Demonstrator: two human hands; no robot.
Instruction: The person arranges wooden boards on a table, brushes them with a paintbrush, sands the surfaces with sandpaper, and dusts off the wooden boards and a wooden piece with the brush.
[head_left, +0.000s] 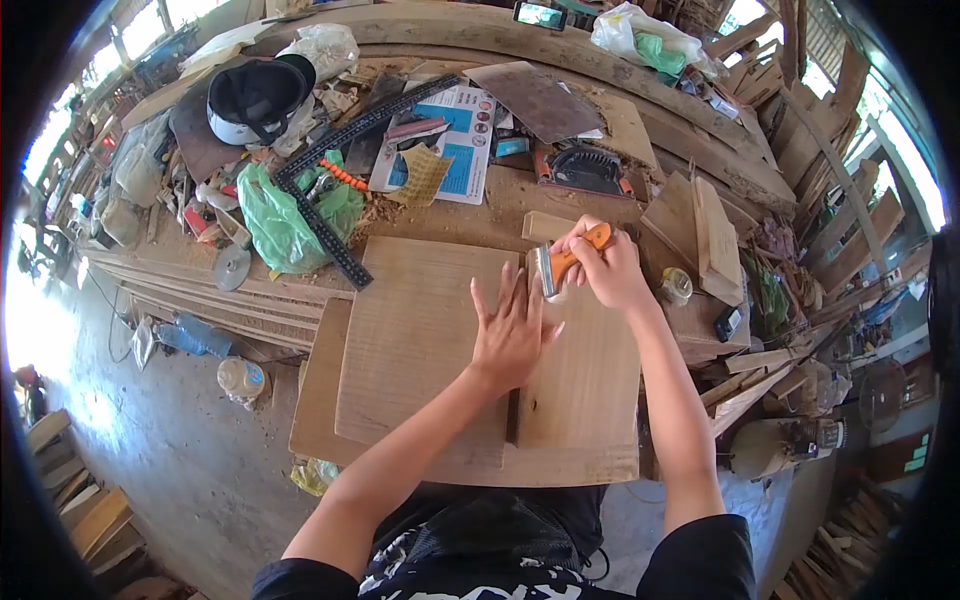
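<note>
My left hand [510, 330] lies flat, fingers spread, on a wooden board [415, 340] that rests on a larger board [320, 400]. Beside it on the right lies a narrower board [585, 380]. My right hand [605, 265] is shut on a scraper with an orange handle [570, 258]; its metal blade [546, 272] points down at the far end of the narrower board, close to my left fingertips.
A cluttered workbench holds a black steel square [330, 225], a green plastic bag [285, 215], a helmet [255, 100], a printed sheet [460, 135], a power tool [585, 170] and wood offcuts [700, 235]. Bottles [240, 378] lie on the concrete floor at left.
</note>
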